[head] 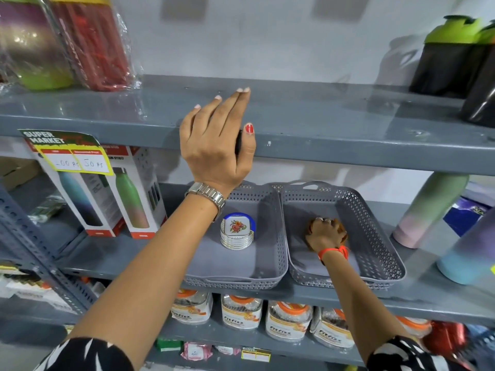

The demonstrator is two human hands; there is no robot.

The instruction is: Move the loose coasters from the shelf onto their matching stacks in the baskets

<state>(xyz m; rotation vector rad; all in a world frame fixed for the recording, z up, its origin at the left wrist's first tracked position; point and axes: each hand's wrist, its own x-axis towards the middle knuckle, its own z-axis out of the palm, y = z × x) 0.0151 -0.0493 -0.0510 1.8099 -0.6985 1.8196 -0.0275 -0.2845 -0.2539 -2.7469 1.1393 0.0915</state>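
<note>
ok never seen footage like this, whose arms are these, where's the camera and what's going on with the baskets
This is a single picture from a wide-angle camera worn on a person's head, looking forward and down, so the two arms reaching in from the bottom are the wearer's own. There is no machine.

The left hand, with a silver wristwatch, rests on the front edge of the upper grey metal shelf; something dark shows under its thumb, too hidden to identify.

The right hand, with an orange wrist thread, is down inside the right grey perforated plastic basket, on a brown object that it mostly covers, perhaps brown coasters.

The left grey perforated plastic basket holds a stack of white floral coasters with gold rims. Bottles stand on the shelves around.
</note>
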